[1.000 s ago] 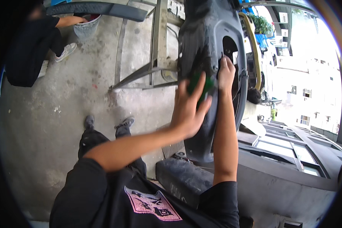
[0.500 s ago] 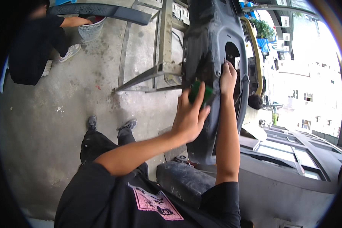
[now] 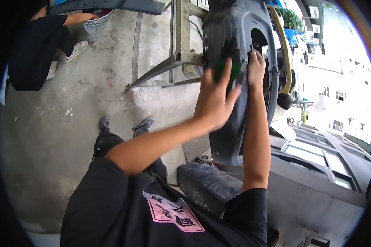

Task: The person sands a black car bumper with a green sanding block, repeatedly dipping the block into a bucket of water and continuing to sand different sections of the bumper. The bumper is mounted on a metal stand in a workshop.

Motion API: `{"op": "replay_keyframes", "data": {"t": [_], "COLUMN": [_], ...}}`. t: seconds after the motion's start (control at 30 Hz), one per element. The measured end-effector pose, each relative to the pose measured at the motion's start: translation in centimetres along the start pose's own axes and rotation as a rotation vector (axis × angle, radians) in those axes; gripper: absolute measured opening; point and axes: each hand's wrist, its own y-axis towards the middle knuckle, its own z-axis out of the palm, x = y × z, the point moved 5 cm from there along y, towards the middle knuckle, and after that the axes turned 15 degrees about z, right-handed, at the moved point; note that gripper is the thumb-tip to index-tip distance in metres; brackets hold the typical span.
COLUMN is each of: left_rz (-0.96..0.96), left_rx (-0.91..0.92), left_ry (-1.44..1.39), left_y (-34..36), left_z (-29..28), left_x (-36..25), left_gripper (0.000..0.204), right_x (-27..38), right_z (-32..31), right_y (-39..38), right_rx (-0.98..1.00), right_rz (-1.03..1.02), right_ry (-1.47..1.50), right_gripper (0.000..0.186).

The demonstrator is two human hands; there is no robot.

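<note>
A dark grey car bumper [image 3: 231, 136] runs lengthwise in front of me, its surface patchy and dull. My left hand [image 3: 216, 101] is closed on a green sanding block [image 3: 228, 73] and presses it against the bumper's face; motion blurs the fingers a little. Just right of it, my right hand [image 3: 256, 71] grips the rim of an oval opening [image 3: 258, 39] in the bumper. Its fingertips are partly hidden inside that opening.
A metal frame stand [image 3: 178, 49] stands beside the bumper on the left. Upper left, another person [image 3: 33, 57] crouches with a hand in a grey bucket [image 3: 98, 26], below a long dark panel [image 3: 123, 5]. Near my right elbow lies a dusty dark box-like piece [image 3: 208, 183].
My left hand has slid the sanding block farther away along the bumper. The right hand keeps its place on the opening's rim. The whole view has shifted slightly.
</note>
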Motion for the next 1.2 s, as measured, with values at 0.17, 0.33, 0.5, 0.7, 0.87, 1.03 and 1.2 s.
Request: {"op": "replay_keyframes", "data": {"t": [0.17,0.33,0.5,0.7,0.87,1.03,1.2], "left_rz": [-0.131,0.053,-0.128,-0.071,-0.068,0.101,0.042], "left_rx": [0.037,0.07,0.06,-0.042,-0.041,-0.008,-0.155], "left_ry": [-0.033,-0.059,-0.103,-0.036,-0.186,-0.001,0.046], "left_y": [1.8,-3.6,1.0,3.6,6.7,-0.8,3.8], "left_z": [0.1,1.2,-0.2,0.0,-4.5,-1.5,-0.7], "left_x": [0.5,-0.1,0.1,1.9,3.7,4.0,4.0], "left_gripper": [0.073,0.071,0.072,0.069,0.064,0.06,0.058], "right_x": [-0.1,-0.7,0.1,-0.5,-1.2,-1.2,-0.6], "right_z": [-0.3,-0.7,-0.3,-0.5,-0.2,-0.2,-0.1], "right_y": [0.2,0.3,0.2,0.8,0.5,0.8,0.8], "right_rx": [0.033,-0.068,-0.008,0.022,-0.027,-0.013,-0.028], "right_rz": [0.057,-0.016,-0.001,0.028,0.033,-0.003,-0.049], "right_ry": [-0.034,0.016,0.03,-0.028,0.102,0.115,0.077], "right_gripper": [0.036,0.036,0.034,0.034,0.033,0.034,0.033]}}
